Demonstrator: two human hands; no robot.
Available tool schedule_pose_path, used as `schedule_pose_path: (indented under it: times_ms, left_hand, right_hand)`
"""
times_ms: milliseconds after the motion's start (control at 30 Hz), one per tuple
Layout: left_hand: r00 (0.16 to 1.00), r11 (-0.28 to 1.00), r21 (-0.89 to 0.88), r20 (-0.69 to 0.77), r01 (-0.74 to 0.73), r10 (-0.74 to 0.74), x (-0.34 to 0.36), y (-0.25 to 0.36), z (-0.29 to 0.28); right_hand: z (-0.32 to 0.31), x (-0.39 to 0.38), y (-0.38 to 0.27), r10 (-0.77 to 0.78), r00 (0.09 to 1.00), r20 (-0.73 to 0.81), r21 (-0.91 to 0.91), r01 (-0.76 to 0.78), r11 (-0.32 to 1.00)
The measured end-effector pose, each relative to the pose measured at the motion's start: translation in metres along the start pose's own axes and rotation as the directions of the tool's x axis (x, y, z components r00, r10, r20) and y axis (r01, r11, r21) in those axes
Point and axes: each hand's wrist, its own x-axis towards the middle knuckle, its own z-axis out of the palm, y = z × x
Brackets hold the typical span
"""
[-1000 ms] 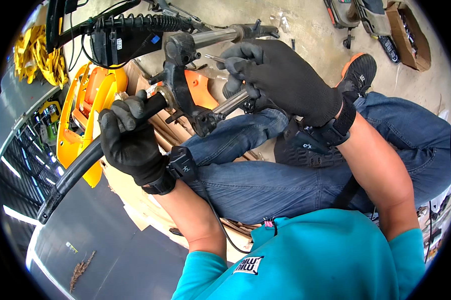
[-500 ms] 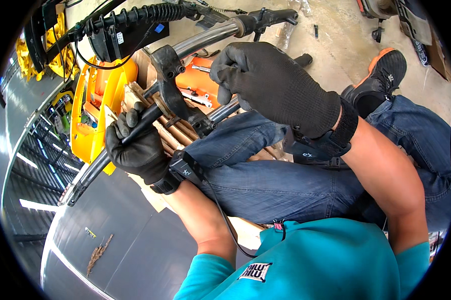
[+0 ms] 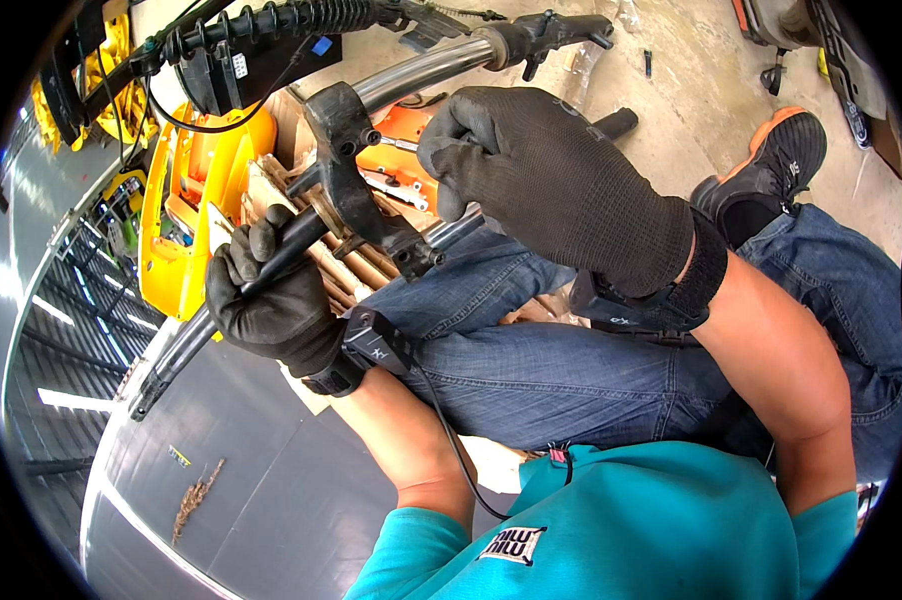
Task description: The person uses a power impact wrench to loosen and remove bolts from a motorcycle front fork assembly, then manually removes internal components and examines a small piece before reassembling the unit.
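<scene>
A motorcycle-style front fork lies slantwise before me, with a black clamp (image 3: 349, 150) joining its tubes. My left hand (image 3: 269, 300), in a black glove, is wrapped round the dark tube (image 3: 176, 352) that runs down to the lower left. My right hand (image 3: 561, 180), also gloved, is curled closed over the right side of the fork. Whatever its fingers may hold is hidden. Behind those fingers a shiny silver fork tube (image 3: 433, 72) rises toward the upper right, and a second silver tube (image 3: 456, 228) shows just below them.
At the left stands a yellow plastic body panel (image 3: 161, 235). Beyond the clamp, an orange tray (image 3: 396, 160) holds metal tools, beside brown cardboard (image 3: 346, 265). A black coil spring (image 3: 271, 30) crosses the top left. My bent legs (image 3: 571, 385) lie under the fork.
The view has shifted slightly. My right hand stays curled near the fork with only a small turn. My left hand keeps its grip on the dark tube.
</scene>
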Motion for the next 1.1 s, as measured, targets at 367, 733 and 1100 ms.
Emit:
schedule_pose_path:
  times_ms: [367, 733, 1100]
  left_hand:
    - [0.997, 0.999, 0.036, -0.064, -0.039, 0.041, -0.002, -0.002, 0.007]
    - [1.0, 0.999, -0.015, -0.007, -0.029, 0.029, -0.003, -0.002, 0.005]
    - [0.999, 0.999, -0.04, 0.042, -0.018, 0.02, -0.004, -0.003, 0.009]
  right_hand:
    - [0.001, 0.0, 0.0, -0.079, 0.997, -0.023, -0.092, 0.076, 0.993]
    - [0.005, 0.001, 0.003, -0.34, 0.938, -0.071, -0.313, 0.302, 0.9]
    - [0.0, 0.007, -0.01, -0.595, 0.803, -0.025, -0.594, 0.467, 0.655]
